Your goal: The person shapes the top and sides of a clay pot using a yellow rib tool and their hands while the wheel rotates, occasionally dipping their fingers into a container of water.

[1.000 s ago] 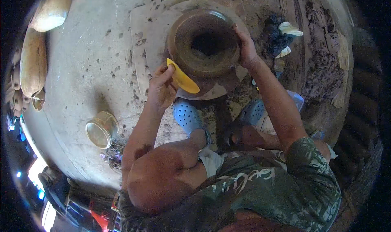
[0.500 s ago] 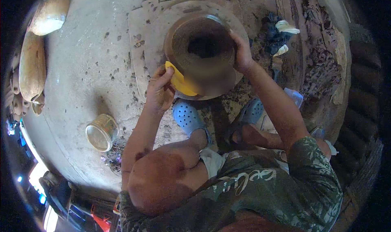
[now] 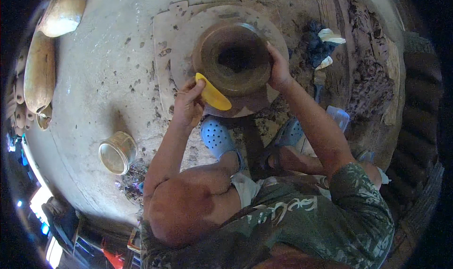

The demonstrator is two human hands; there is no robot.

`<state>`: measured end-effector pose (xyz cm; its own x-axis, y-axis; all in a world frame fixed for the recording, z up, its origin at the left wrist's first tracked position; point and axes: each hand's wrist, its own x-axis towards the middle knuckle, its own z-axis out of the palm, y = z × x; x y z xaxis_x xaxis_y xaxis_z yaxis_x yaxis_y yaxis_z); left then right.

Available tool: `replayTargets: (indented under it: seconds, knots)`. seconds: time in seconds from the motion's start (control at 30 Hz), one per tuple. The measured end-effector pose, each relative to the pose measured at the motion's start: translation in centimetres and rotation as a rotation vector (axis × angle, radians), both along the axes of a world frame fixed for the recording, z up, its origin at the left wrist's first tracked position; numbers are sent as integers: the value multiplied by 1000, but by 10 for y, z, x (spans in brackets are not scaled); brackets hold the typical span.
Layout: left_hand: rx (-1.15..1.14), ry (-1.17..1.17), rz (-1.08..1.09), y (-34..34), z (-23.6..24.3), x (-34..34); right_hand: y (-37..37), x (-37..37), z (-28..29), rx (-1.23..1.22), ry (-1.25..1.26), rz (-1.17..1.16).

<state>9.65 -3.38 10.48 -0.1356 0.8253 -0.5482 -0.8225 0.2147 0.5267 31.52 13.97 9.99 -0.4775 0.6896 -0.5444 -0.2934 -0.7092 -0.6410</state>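
My left hand (image 3: 188,105) is closed in a pinch, thumb over fingers, on a curved yellow scraper (image 3: 216,95); its edge lies at the near left side of the round brown clay pot (image 3: 227,81), though I cannot tell whether it touches the wall; my right hand (image 3: 279,71) is half open and curved along the pot's right side, some of its fingers hidden; the pot sits between my two hands, its dark wide mouth facing up, on a pale round board (image 3: 183,49); just below my hands are my blue clogs (image 3: 218,136); beside my right forearm lies a clear plastic container (image 3: 339,117); to the right of my right hand is a dark bundle (image 3: 317,46) with pale scraps, and beyond it a rough brown mass (image 3: 370,73); a cloudy tub (image 3: 118,153) lies down and left of my left hand; farthest left is a long tan gourd (image 3: 39,73).
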Motion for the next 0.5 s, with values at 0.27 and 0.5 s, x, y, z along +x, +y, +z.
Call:
replayTargets:
  seconds: [0.27,0.5]
  knots:
    - [-37,58,1,-2,-9,11,14,5,-20,93,-109,2]
    - [27,43,-3,-5,-7,22,32,10,-24,71,-68,106]
